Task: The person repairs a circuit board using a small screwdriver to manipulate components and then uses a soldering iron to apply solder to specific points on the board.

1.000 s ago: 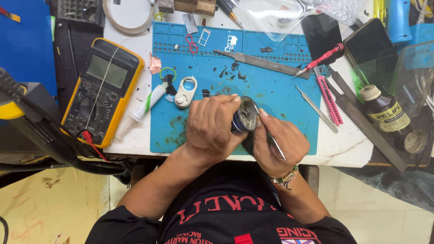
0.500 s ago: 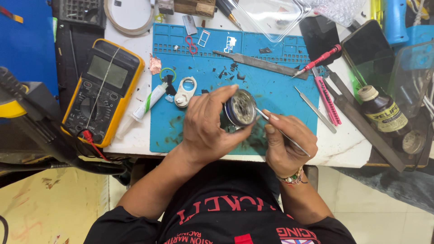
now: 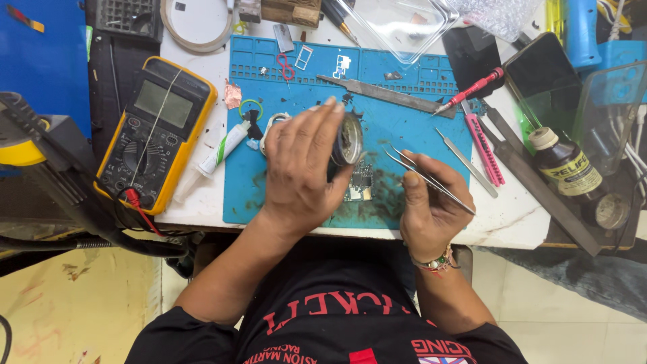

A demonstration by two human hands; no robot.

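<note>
Tin (image 3: 348,140), small, round and metal, sits tipped on edge in the left hand (image 3: 303,168), whose fingers (image 3: 328,114) are clasped around it above the blue work mat (image 3: 411,128) on the tabletop (image 3: 512,222). Far left lies a yellow multimeter (image 3: 156,131), then a white tube (image 3: 226,145). Just right of the tin, a small circuit board (image 3: 361,183) rests on the mat. The right hand (image 3: 431,205) pinches steel tweezers (image 3: 424,178), tips toward the tin. A brown bottle (image 3: 566,165) stands far right.
</note>
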